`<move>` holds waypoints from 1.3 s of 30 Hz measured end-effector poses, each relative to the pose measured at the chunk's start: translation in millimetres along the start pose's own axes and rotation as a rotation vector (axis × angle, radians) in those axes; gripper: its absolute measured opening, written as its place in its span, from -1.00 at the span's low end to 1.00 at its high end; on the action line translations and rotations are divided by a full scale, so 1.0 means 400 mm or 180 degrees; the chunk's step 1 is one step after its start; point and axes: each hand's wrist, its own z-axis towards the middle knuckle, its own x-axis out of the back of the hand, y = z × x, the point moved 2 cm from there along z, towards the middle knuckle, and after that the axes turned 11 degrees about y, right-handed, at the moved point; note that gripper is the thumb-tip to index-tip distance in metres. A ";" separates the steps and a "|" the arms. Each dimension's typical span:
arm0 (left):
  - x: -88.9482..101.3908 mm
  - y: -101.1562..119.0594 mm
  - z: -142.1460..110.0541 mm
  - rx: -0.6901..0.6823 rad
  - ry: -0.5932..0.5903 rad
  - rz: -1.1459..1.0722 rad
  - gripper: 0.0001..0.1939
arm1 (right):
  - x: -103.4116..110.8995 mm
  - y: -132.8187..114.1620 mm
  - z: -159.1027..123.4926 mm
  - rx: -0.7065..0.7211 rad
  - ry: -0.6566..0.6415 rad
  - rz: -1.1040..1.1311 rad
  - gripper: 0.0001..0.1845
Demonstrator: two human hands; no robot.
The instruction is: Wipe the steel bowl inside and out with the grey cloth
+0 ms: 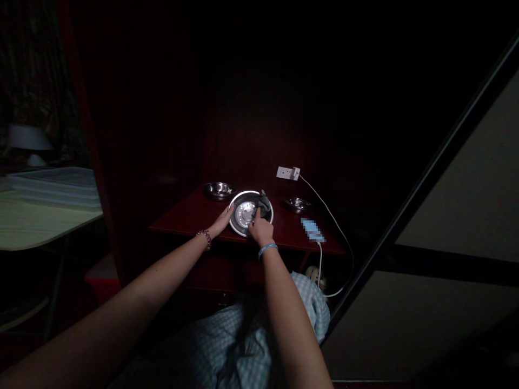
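A shiny metal bowl (pixel 244 214) is tilted toward me above the front of the dark red desk. My left hand (pixel 222 221) grips its left rim, with the fingers partly hidden behind it. Inside the bowl's right side, my right hand (pixel 261 228) presses a dark grey cloth (pixel 263 205) against the wall, its index finger stretched onto the cloth. Part of the cloth hangs over the upper right rim. Two more metal bowls rest on the desk: one bowl (pixel 219 190) behind on the left, another bowl (pixel 297 205) to the right.
A phone (pixel 312 230) lies at the desk's (pixel 186 216) right edge, its white cable (pixel 330 208) looping up to a wall socket (pixel 285 173). At far left, a pale table (pixel 44 221) carries stacked clear plastic boxes (pixel 57 186) and a white lamp (pixel 30 141).
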 end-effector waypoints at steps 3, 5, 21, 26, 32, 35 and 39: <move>-0.003 0.009 -0.006 0.0010 0.0022 0.0012 -0.27 | -0.003 0.002 0.001 0.0026 0.0006 -0.0006 -0.21; -0.006 0.012 -0.008 0.0007 0.0038 0.0028 -0.27 | -0.005 0.004 0.001 0.0048 -0.0002 0.0002 -0.21; -0.010 0.012 -0.006 0.0139 -0.0094 -0.0275 -0.26 | 0.004 0.002 -0.001 0.0287 0.0116 -0.0084 -0.23; -0.013 0.018 -0.011 0.0161 -0.0083 -0.0168 -0.33 | 0.003 0.002 -0.004 0.0382 0.0114 -0.0139 -0.21; -0.018 0.029 -0.016 0.0151 -0.0091 -0.0126 -0.38 | -0.001 0.000 -0.003 0.0499 0.0056 -0.0155 -0.22; -0.016 0.032 -0.018 0.0129 -0.0129 -0.0075 -0.35 | -0.002 -0.002 -0.002 0.0570 0.0006 -0.0137 -0.23; -0.013 0.033 -0.021 0.0092 -0.0136 -0.0050 -0.34 | -0.002 -0.006 -0.004 0.0638 0.0012 -0.0094 -0.22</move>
